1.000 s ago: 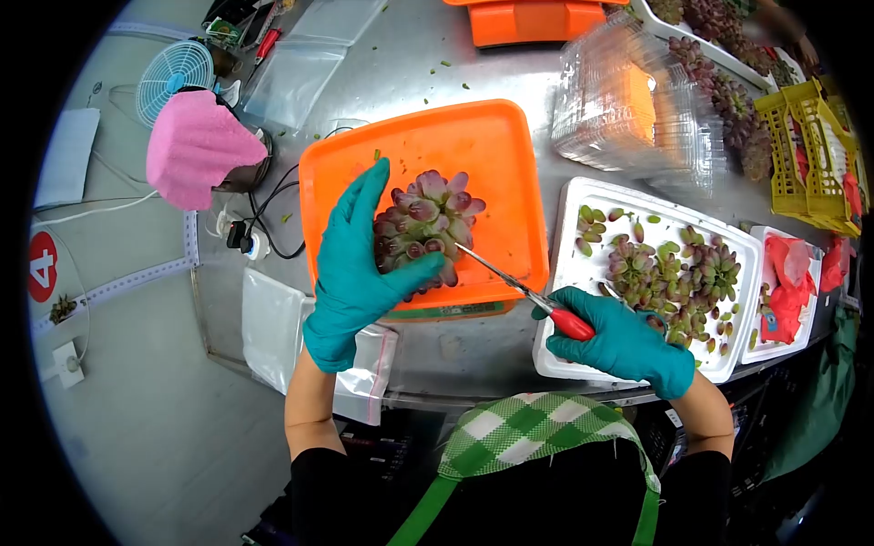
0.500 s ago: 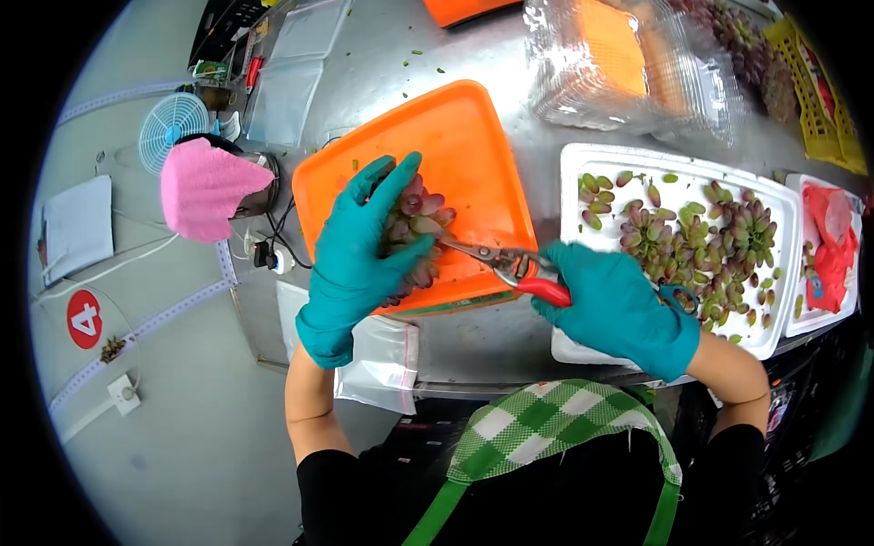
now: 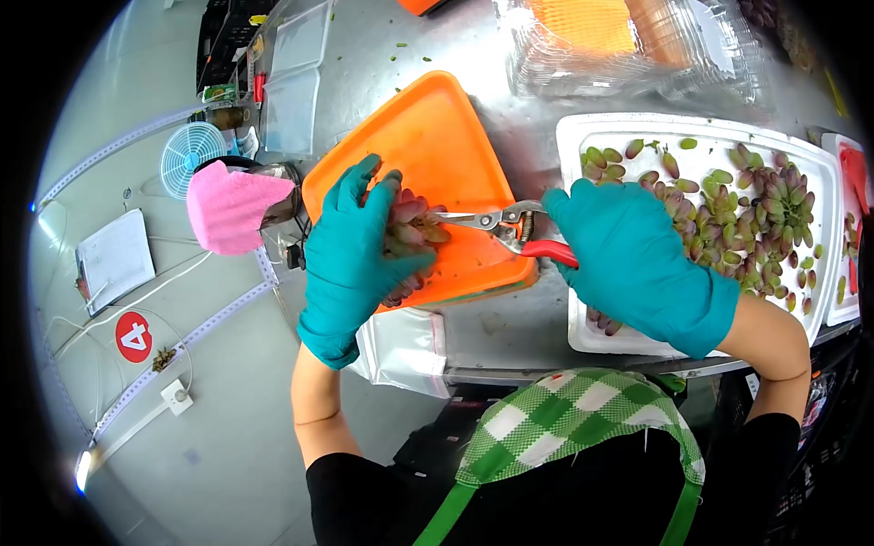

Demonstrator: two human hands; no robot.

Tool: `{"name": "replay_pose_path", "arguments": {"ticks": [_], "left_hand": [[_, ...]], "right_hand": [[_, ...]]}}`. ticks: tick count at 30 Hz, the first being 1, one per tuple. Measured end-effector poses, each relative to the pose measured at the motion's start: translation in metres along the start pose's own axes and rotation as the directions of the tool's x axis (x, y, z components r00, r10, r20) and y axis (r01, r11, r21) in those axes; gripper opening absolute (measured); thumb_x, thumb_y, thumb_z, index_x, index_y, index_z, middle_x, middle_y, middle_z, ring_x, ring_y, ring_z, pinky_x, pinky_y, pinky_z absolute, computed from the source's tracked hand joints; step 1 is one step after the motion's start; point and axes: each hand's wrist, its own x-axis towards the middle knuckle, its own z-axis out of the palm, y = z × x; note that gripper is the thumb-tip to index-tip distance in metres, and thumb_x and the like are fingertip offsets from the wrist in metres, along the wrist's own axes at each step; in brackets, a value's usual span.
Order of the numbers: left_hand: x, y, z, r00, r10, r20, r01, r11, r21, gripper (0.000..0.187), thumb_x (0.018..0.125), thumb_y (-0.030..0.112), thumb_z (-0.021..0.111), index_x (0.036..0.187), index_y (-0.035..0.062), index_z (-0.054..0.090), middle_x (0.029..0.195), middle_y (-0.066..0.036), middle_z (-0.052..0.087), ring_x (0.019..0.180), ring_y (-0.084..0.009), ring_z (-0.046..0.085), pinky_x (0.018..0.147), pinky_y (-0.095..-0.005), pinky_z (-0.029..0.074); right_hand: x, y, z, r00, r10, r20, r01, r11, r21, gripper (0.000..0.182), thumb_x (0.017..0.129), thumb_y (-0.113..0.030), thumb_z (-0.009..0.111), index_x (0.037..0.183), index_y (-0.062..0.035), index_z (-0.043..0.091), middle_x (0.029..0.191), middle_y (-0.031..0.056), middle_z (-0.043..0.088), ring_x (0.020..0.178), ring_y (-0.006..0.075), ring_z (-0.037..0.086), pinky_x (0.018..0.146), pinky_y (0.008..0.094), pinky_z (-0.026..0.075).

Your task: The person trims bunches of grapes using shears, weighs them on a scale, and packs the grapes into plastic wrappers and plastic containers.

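Apparently, the left hand half-curls round a succulent; the right grips red-handled pruners.

Looks like a plant packing workshop here: a bare metal worktable, a white foam tray of loose leaves and plump rosettes on the right, clear plastic boxes stacked on the far side. Clear bags lie at the near edge, black crates at the far left, and on the left a round red number 4 sign on a plain grey surface.
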Motion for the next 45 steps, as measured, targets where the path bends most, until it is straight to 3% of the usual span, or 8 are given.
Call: {"name": "replay_pose_path", "arguments": {"ticks": [5, 21, 27, 30, 33, 36, 39, 45], "left_hand": [[-0.002, 0.007, 0.002, 0.995, -0.059, -0.077, 0.064, 0.996, 0.055, 0.047, 0.062, 0.010, 0.070, 0.106, 0.0052, 0.052, 0.116, -0.013, 0.046, 0.103, -0.0271, 0.049, 0.083, -0.0327, 0.044], [-0.020, -0.036, -0.001, 0.945, -0.326, -0.001, 0.252, 0.733, -0.631, 0.036, 0.070, -0.003, 0.062, 0.105, 0.0063, 0.056, 0.106, -0.005, 0.056, 0.097, -0.0150, 0.053, 0.082, -0.0270, 0.041], [-0.024, -0.035, 0.005, 0.939, -0.339, -0.067, 0.202, 0.695, -0.690, 0.037, 0.065, -0.006, 0.063, 0.101, 0.0037, 0.058, 0.104, -0.007, 0.056, 0.098, -0.0169, 0.052, 0.085, -0.0284, 0.041], [-0.025, -0.037, 0.007, 0.937, -0.337, -0.090, 0.183, 0.693, -0.697, 0.036, 0.064, -0.007, 0.063, 0.098, 0.0030, 0.059, 0.103, -0.007, 0.056, 0.098, -0.0172, 0.052, 0.085, -0.0285, 0.041], [-0.026, -0.038, 0.007, 0.941, -0.323, -0.104, 0.157, 0.687, -0.710, 0.036, 0.063, -0.007, 0.064, 0.097, 0.0028, 0.060, 0.103, -0.007, 0.056, 0.097, -0.0172, 0.052, 0.085, -0.0286, 0.041], [-0.025, -0.039, 0.007, 0.944, -0.309, -0.111, 0.130, 0.662, -0.738, 0.036, 0.062, -0.006, 0.065, 0.096, 0.0029, 0.060, 0.103, -0.008, 0.056, 0.096, -0.0170, 0.053, 0.084, -0.0286, 0.041], [-0.024, -0.040, 0.007, 0.946, -0.306, -0.105, 0.130, 0.657, -0.743, 0.036, 0.061, -0.005, 0.066, 0.096, 0.0029, 0.060, 0.102, -0.008, 0.056, 0.095, -0.0168, 0.053, 0.084, -0.0288, 0.042], [-0.022, -0.046, 0.008, 0.963, -0.229, -0.141, 0.061, 0.695, -0.716, 0.034, 0.062, -0.003, 0.068, 0.094, 0.0030, 0.061, 0.098, -0.007, 0.058, 0.089, -0.0153, 0.053, 0.079, -0.0276, 0.043]], "right_hand": [[0.003, 0.007, 0.002, 0.994, -0.102, -0.042, 0.104, 0.993, 0.047, 0.037, 0.061, -0.017, 0.067, 0.091, -0.0041, 0.050, 0.073, 0.0112, 0.050, 0.061, 0.0274, 0.053, 0.054, 0.0393, 0.040], [0.033, 0.008, 0.023, 0.941, -0.256, -0.222, 0.276, 0.959, 0.064, 0.034, 0.061, -0.016, 0.067, 0.089, -0.0046, 0.052, 0.075, 0.0108, 0.052, 0.065, 0.0272, 0.054, 0.056, 0.0388, 0.042], [0.039, 0.005, 0.010, 0.932, -0.360, 0.040, 0.352, 0.927, 0.133, 0.027, 0.063, -0.020, 0.064, 0.082, -0.0037, 0.054, 0.069, 0.0119, 0.053, 0.065, 0.0289, 0.055, 0.055, 0.0391, 0.043], [0.046, 0.015, 0.010, 0.754, -0.587, -0.294, 0.647, 0.742, 0.178, 0.019, 0.065, -0.021, 0.062, 0.070, -0.0048, 0.055, 0.063, 0.0112, 0.051, 0.061, 0.0290, 0.053, 0.054, 0.0393, 0.042], [0.057, 0.014, -0.011, 0.733, -0.679, 0.041, 0.657, 0.722, 0.220, 0.018, 0.068, -0.019, 0.059, 0.059, -0.0059, 0.052, 0.059, 0.0109, 0.049, 0.057, 0.0288, 0.050, 0.052, 0.0400, 0.040], [0.066, 0.006, -0.021, 0.649, -0.738, -0.185, 0.745, 0.567, 0.350, 0.021, 0.070, -0.018, 0.057, 0.055, -0.0066, 0.049, 0.059, 0.0113, 0.047, 0.055, 0.0285, 0.047, 0.050, 0.0404, 0.038], [0.071, -0.009, -0.045, 0.647, -0.741, 0.181, 0.682, 0.668, 0.298, 0.021, 0.072, -0.018, 0.055, 0.056, -0.0062, 0.049, 0.058, 0.0120, 0.047, 0.055, 0.0287, 0.046, 0.050, 0.0399, 0.038], [0.072, -0.023, -0.036, 0.746, -0.578, 0.331, 0.531, 0.816, 0.228, 0.026, 0.073, -0.025, 0.054, 0.066, -0.0008, 0.056, 0.065, 0.0170, 0.054, 0.061, 0.0324, 0.053, 0.055, 0.0412, 0.043]]}}
